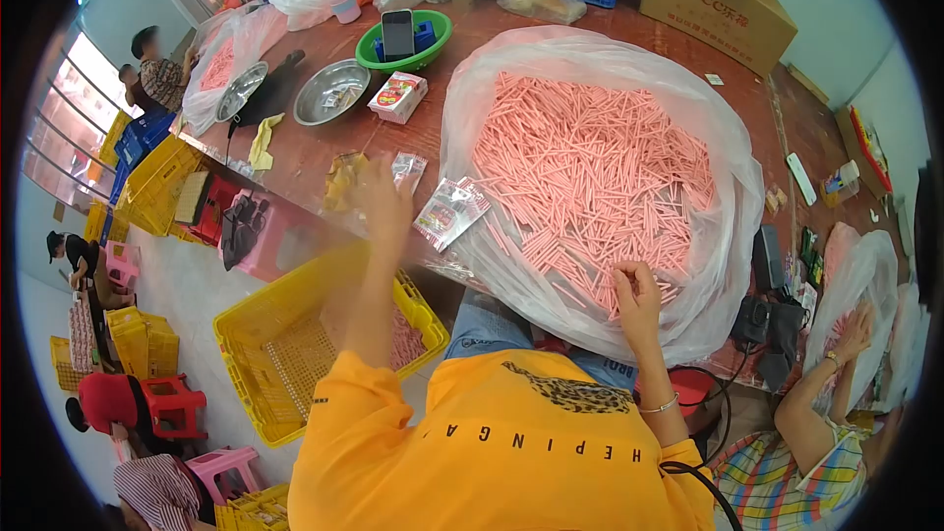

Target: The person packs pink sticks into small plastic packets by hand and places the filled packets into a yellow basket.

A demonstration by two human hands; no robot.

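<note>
A wide heap of thin pink sticks (590, 177) lies in a large clear plastic bag (733, 172), its edges rolled down. At the heap's near edge is my right hand (639, 293), fingers curled in a pinch among the sticks; whatever is between the fingertips is hidden. My left hand (386, 199) is smeared by motion above the table edge, so its fingers cannot be read. Close to it are a crumpled yellow item (344, 182) and a small silvery packet (408, 169). A larger printed clear packet (451, 213) lies between that hand and the bag.
Beyond are a red-and-white box (398, 96), a metal bowl (311, 103) and a green basin (441, 39) holding a phone (397, 34). A yellow crate (251, 393) stands below the table's left edge. At right, a co-worker's hand (854, 332) reaches into another plastic bag.
</note>
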